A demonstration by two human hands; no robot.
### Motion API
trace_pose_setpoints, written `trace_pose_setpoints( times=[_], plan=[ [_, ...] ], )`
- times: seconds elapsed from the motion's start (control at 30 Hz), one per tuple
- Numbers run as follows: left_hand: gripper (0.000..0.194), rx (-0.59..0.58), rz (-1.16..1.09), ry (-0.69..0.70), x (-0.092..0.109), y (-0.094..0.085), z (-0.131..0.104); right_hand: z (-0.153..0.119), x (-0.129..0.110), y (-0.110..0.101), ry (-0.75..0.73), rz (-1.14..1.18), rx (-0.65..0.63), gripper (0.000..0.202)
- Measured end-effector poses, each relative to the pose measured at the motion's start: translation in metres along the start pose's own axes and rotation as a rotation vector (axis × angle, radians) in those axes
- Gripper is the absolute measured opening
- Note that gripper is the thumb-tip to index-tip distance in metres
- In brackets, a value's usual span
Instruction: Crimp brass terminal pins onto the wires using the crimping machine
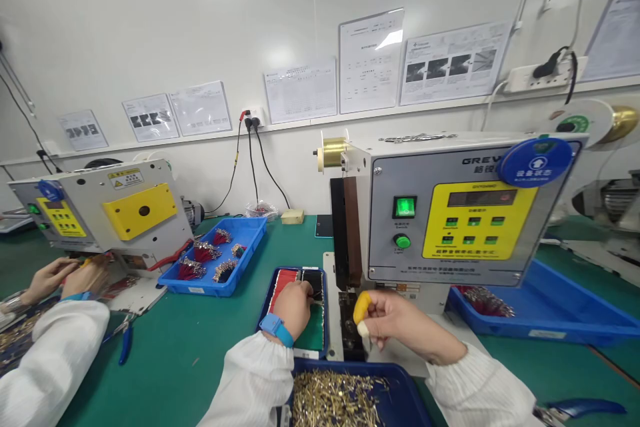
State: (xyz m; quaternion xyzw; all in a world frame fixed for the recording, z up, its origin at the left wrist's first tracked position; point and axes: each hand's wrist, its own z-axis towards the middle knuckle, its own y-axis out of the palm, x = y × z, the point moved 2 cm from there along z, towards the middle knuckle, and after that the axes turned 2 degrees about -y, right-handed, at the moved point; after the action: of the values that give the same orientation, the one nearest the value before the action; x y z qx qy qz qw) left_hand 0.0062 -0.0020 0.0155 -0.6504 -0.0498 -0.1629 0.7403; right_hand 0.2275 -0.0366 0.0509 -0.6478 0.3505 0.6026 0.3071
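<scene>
Head view: wires [316, 325] lie beneath the left hand [293, 310]; whether its grip holds any, I cannot tell.

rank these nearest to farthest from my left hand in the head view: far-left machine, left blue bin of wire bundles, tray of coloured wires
From your left hand:
1. Tray of coloured wires, right beneath it
2. Left blue bin, left of that tray
3. Far-left machine, beyond the bin
</scene>
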Motion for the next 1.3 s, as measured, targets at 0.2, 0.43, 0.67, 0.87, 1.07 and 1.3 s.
trace_pose_setpoints(
  times=[0.2,0.43,0.67,0.87,1.07,1.3],
  plan=[
    [0.026,0.034,0.017,-0.04,-0.003,0.008,0.01,0.002,-0.001,-0.01,-0.048,0.083,0.075,0.027],
    [0.024,0.038,0.0,-0.038,-0.006,0.012,0.012,0.013,0.003,-0.004,-0.148,0.051,0.198,0.029],
    [0.02,0.069,-0.035,-0.03,-0.007,0.014,0.011,0.012,0.005,-0.003,-0.132,-0.134,0.329,0.024],
    [0.02,0.164,-0.073,-0.001,0.0,0.001,0.005,0.015,0.01,-0.003,-0.165,-0.133,0.324,0.029],
    [0.021,0.38,-0.197,0.256,0.029,-0.012,-0.013,0.018,0.012,-0.003,-0.171,-0.158,0.349,0.031],
    [0.026,0.381,-0.226,0.335,0.035,-0.011,-0.017,0.014,0.007,0.0,-0.123,-0.16,0.348,0.033]
  ],
)
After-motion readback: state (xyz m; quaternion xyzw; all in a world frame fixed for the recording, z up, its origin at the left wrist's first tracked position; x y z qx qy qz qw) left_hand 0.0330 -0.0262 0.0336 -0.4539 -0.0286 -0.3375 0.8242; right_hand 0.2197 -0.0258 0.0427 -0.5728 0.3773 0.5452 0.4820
